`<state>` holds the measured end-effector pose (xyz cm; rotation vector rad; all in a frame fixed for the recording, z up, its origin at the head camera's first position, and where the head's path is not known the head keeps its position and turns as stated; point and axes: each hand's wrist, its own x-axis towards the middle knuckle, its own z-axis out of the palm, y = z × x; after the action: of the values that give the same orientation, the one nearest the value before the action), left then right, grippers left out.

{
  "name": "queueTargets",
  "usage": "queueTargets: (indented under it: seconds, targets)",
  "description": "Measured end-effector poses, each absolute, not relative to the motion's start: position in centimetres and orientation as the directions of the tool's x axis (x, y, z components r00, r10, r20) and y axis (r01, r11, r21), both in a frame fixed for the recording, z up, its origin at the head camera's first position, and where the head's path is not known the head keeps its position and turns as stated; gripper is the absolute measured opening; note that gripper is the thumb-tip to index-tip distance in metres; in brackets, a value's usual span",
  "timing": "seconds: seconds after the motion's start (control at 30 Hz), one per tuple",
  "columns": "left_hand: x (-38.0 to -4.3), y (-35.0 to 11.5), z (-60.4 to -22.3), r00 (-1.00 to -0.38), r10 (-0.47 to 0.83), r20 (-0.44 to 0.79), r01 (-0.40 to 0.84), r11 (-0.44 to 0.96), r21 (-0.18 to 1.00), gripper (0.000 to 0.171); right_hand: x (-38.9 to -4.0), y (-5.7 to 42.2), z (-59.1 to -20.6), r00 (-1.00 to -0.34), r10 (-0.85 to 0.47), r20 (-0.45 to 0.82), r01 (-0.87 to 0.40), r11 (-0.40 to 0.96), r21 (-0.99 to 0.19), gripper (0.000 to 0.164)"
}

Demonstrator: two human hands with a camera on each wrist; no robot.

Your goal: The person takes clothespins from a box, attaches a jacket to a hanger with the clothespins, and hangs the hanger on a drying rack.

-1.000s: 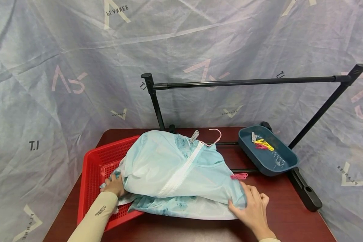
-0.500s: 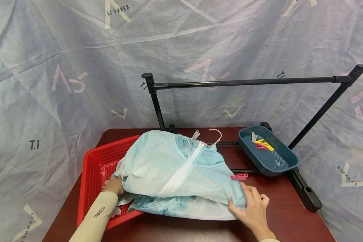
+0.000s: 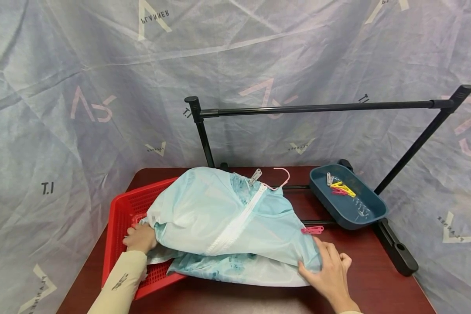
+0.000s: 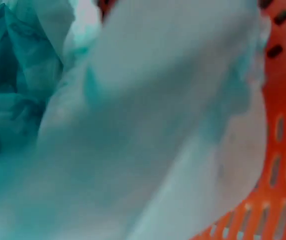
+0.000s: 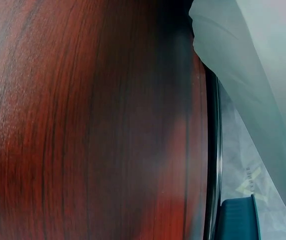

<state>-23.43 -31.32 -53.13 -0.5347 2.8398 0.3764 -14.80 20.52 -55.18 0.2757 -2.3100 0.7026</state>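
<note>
A light blue, thin jacket (image 3: 204,209) with a white zipper lies partly over the red basket and partly over the table. A pink hanger (image 3: 284,176) sticks out at its collar. A grey clothespin (image 3: 255,176) sits near the neck and a pink clothespin (image 3: 312,230) at the right edge. My left hand (image 3: 141,237) grips the jacket's left end over the basket; blurred cloth (image 4: 133,125) fills the left wrist view and hides the fingers. With thumb and fingers, my right hand (image 3: 329,270) pinches the jacket's lower right corner. The right wrist view shows pale cloth (image 5: 252,75) above the table.
The red basket (image 3: 119,218) stands at left on the dark red table (image 3: 220,301). A black rack (image 3: 318,108) rises behind. At right, a blue tray (image 3: 349,218) holds several clothespins (image 3: 341,188). A grey printed sheet (image 3: 102,52) hangs behind.
My left hand has shifted a little left and up, drawing the jacket's left end with it. The right hand keeps its hold in nearly the same place.
</note>
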Motion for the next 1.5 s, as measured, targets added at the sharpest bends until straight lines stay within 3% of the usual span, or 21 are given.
queueTargets:
  seconds: [0.27,0.43,0.6,1.03,1.33,1.5]
  targets:
    - [-22.5,-32.4,-52.0,-0.950,-0.299,-0.087,-0.310,0.930,0.197,0.047,-14.8,20.5,-55.1,-0.731,-0.002,0.682,-0.385,0.827,-0.410,0.075]
    - [-22.3,-32.7,-51.6,-0.948,-0.315,0.050,-0.297,0.928,0.226,0.039,-14.7,20.5,-55.1,-0.740,0.003,0.672,-0.373,0.830,-0.415,0.075]
    - [-22.2,-32.8,-51.0,-0.924,-0.346,0.161,-0.297,0.918,0.264,0.032,-14.6,20.4,-55.1,-0.744,0.009,0.668,-0.368,0.829,-0.421,0.075]
    - [-22.6,-31.9,-48.7,-0.869,-0.360,0.341,-0.245,0.909,0.336,0.032,-14.4,20.4,-54.8,-0.757,0.017,0.653,-0.351,0.833,-0.429,0.075]
    - [-22.5,-29.6,-46.9,-0.813,-0.306,0.496,-0.137,0.927,0.349,0.037,-14.5,20.6,-54.9,-0.766,0.029,0.642,-0.338,0.831,-0.441,0.078]
    - [-22.3,-28.2,-45.9,-0.759,-0.214,0.614,-0.012,0.949,0.316,0.034,-14.4,20.7,-54.9,-0.785,0.041,0.618,-0.314,0.834,-0.454,0.079]
